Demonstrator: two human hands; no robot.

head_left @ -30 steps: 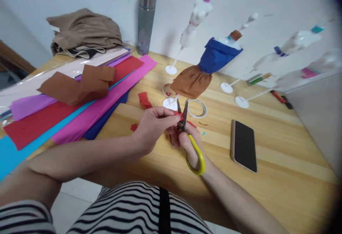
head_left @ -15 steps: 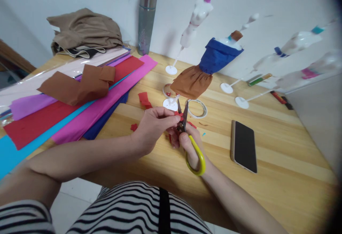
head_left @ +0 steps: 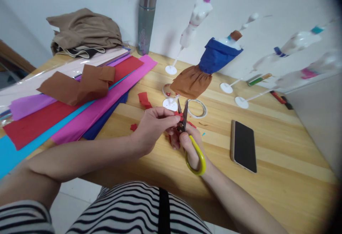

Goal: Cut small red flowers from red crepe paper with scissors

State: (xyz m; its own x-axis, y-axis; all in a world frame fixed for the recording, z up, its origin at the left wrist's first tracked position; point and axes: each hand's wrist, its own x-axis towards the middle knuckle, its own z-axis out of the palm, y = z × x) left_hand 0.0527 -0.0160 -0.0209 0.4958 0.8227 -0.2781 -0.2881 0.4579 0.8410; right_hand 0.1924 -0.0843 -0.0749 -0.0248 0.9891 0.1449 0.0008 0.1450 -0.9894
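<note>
My left hand [head_left: 156, 125] pinches a small piece of red paper [head_left: 178, 114] between thumb and fingertips. Right beside it, my right hand [head_left: 191, 143] is wrapped round yellow-handled scissors [head_left: 197, 157], whose blades stand apart and point away from me, next to the red paper. Beyond the hands stands a mannequin in a blue top [head_left: 219, 56] and a brown skirt [head_left: 191, 80]. A red scrap [head_left: 144, 100] and a small red cut-out [head_left: 133, 127] lie on the table left of the blades.
Coloured paper strips [head_left: 107, 102] and brown paper [head_left: 91, 84] lie at the left, before folded cloth [head_left: 88, 30]. A bottle [head_left: 146, 16] stands at the back. Tape rolls [head_left: 205, 109] lie past the scissors, a phone [head_left: 244, 146] at the right. Several white mannequins [head_left: 200, 13] stand behind.
</note>
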